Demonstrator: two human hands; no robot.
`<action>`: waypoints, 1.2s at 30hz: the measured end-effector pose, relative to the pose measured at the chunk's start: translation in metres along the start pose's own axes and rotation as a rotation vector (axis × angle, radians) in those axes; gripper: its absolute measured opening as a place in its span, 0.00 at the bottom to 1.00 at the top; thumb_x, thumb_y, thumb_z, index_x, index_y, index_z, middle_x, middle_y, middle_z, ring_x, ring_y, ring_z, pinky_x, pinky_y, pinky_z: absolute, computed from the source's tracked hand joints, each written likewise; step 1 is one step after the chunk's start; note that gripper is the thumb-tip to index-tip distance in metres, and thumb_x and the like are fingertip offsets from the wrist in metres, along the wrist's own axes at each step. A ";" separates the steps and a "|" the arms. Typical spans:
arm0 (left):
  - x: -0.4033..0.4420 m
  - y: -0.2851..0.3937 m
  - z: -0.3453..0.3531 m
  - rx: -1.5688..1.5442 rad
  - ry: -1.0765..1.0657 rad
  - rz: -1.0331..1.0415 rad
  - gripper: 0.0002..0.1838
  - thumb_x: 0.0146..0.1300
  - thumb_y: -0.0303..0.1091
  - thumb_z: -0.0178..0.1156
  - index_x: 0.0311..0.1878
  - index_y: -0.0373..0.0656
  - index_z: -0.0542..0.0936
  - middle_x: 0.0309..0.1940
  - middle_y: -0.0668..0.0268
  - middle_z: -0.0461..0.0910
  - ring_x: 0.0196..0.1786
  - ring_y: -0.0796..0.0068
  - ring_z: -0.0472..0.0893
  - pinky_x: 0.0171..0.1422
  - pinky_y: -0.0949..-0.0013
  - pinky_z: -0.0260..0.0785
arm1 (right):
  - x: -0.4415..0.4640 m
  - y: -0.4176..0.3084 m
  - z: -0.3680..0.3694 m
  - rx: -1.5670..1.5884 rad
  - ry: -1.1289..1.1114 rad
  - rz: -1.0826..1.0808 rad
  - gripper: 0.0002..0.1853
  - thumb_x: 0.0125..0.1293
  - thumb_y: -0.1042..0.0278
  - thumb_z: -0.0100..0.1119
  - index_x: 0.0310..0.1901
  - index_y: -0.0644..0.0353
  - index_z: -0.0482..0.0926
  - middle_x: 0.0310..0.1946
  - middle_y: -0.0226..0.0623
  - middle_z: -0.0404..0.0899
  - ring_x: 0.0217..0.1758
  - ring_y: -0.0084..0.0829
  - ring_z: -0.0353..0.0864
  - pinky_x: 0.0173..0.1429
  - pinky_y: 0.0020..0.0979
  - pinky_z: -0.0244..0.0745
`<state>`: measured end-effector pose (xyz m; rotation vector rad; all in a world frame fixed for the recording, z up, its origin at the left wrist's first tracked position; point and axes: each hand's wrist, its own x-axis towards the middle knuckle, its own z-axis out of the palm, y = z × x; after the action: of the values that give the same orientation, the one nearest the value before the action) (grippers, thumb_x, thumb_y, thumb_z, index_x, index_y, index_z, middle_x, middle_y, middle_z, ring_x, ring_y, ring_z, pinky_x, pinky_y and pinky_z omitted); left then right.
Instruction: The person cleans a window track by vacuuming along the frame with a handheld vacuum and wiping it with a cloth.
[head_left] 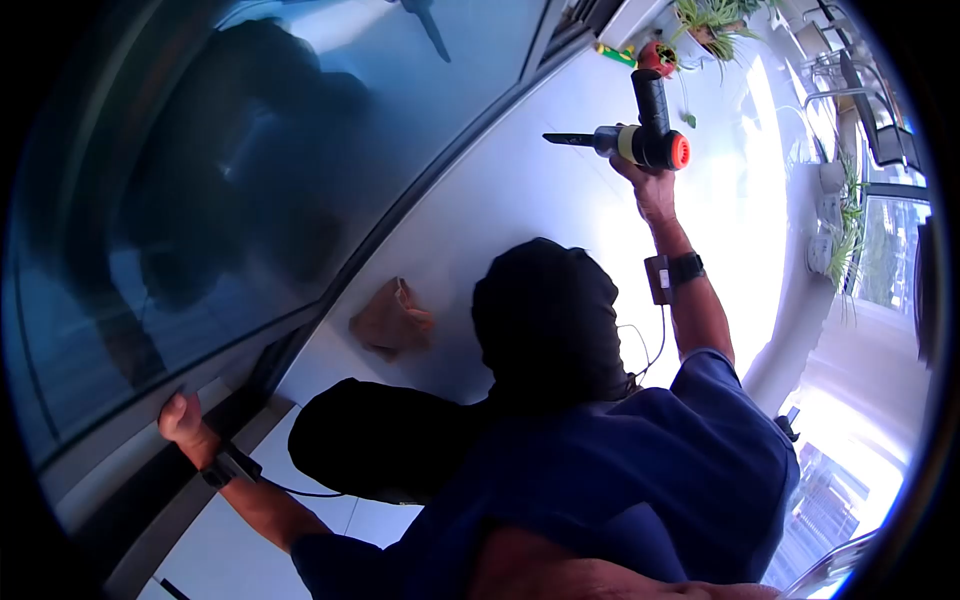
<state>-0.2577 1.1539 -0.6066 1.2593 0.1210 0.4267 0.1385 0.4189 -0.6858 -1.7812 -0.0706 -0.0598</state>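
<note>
At the upper right my right hand (645, 180) is wrapped round a handheld device (655, 130) with a black body, an orange-red round end and a dark narrow nozzle pointing left. On the left, my left hand (182, 418) has its fingers curled at the lower edge of a large glass panel (250, 200); whether it grips the frame is unclear. A dark reflection shows in the glass. Beyond my dark-clad knees a brown cloth (393, 322) lies crumpled on the white surface (450, 220).
Several potted plants (712, 30) stand at the top right, near a red pot (657, 60) and a green and yellow object (615, 54). More plants (845, 230) line the right side by a window. Metal-framed chairs (870, 110) are at the far upper right.
</note>
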 end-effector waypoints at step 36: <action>0.341 -0.181 0.688 2.796 -0.763 1.039 0.26 0.77 0.39 0.46 0.73 0.38 0.76 0.73 0.54 0.75 0.76 0.48 0.70 0.84 0.37 0.46 | 0.030 0.053 -0.006 -0.134 0.116 -0.082 0.32 0.58 0.59 0.82 0.59 0.67 0.78 0.50 0.44 0.85 0.56 0.39 0.86 0.63 0.41 0.81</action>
<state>0.3186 0.6231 -0.5138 4.1663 -1.0960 0.3932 0.1731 0.4023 -0.7335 -1.9045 -0.0570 -0.2309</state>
